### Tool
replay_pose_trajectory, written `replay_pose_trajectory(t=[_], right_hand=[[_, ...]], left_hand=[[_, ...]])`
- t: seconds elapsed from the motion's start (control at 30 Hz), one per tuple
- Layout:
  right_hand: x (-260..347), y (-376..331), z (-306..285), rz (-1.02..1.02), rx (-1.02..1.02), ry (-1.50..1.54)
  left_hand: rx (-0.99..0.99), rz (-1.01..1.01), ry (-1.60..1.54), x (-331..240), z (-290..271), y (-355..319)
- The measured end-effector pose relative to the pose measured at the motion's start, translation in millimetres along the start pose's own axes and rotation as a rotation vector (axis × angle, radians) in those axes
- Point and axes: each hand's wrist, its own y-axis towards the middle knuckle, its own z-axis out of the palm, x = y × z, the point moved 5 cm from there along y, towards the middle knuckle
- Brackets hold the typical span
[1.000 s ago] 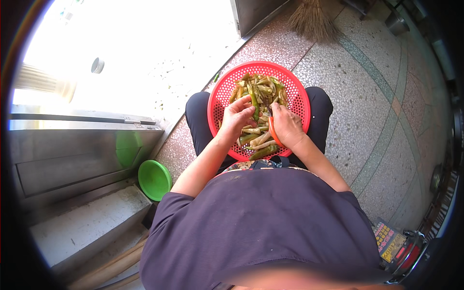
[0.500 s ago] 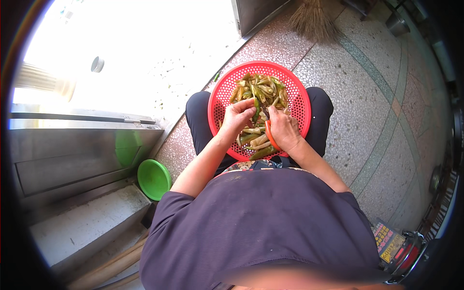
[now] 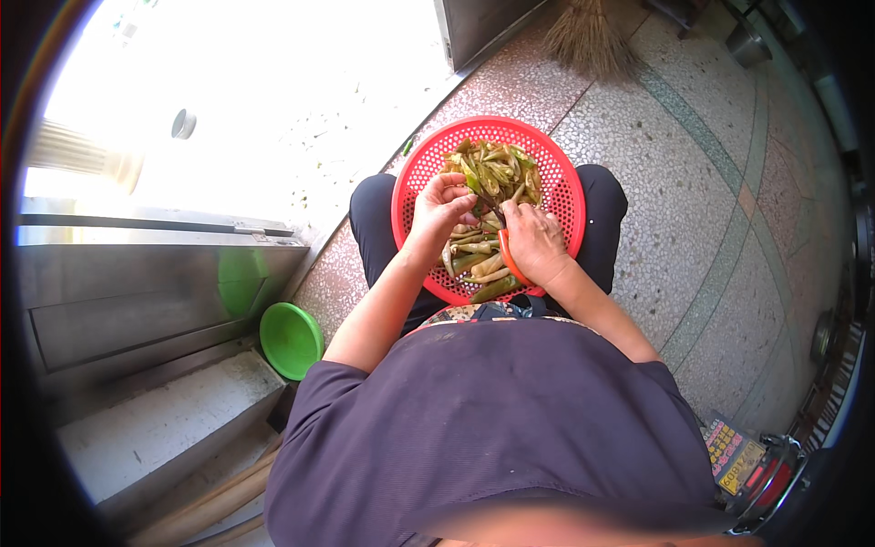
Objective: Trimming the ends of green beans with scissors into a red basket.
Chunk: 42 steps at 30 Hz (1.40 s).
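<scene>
A red perforated basket (image 3: 564,182) rests on my lap between my knees. Cut green peppers (image 3: 499,170) are heaped in its far part, and longer whole-looking peppers (image 3: 492,264) lie in the near part. My right hand (image 3: 536,242) is closed round scissors (image 3: 511,259) with orange-red handles, their dark blades pointing up and left. Over the basket's left half, my left hand (image 3: 441,211) pinches a green pepper at its fingertips, right by the blades. Fingers and blades cover most of that pepper.
A green plastic bowl (image 3: 291,340) sits on the left beside a metal cabinet (image 3: 155,301). The straw broom (image 3: 592,41) lies at the top, near a door edge. Speckled tiled floor (image 3: 674,210) spreads to the right. A boxy item with a printed yellow label (image 3: 738,465) stands at lower right.
My left hand has shifted slightly left and its fingers have turned. The pepper, upright and plainly seen before, is now mostly hidden at the blades. The right hand stays nearly in place.
</scene>
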Motion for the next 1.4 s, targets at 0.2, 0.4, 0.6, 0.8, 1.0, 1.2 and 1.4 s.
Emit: replay_pose_trajectory(t=[0.2,0.4,0.6,0.8,1.0,1.2,1.4], right_hand=[[6.2,2.1,-4.8,0.000,0.013,-0.051],[0.2,1.6,3.7,-0.010,-0.046,0.068],[-6.4,4.3,1.9,0.005,-0.056,0.080],[-5.0,4.4,-1.5,0.031,0.006,0.097],[-11.6,3.4,1.0,0.063,0.027,0.128],[4.0,-4.6,0.7,-0.001,0.037,-0.015],[9.8,-1.4,-1.0,-0.033,0.022,-0.051]], left_hand=[[0.013,0.043,0.227,-2.6,4.5,0.0],[0.076,-0.035,0.288,-0.8,6.5,-3.2],[0.248,-0.079,0.262,-6.7,11.6,-15.5],[0.299,-0.198,0.252,-1.1,7.0,-14.1],[0.175,-0.188,0.081,3.8,5.1,-13.2],[0.143,-0.087,0.091,0.7,2.2,-7.9],[0.090,-0.012,0.187,3.5,8.0,-8.5]])
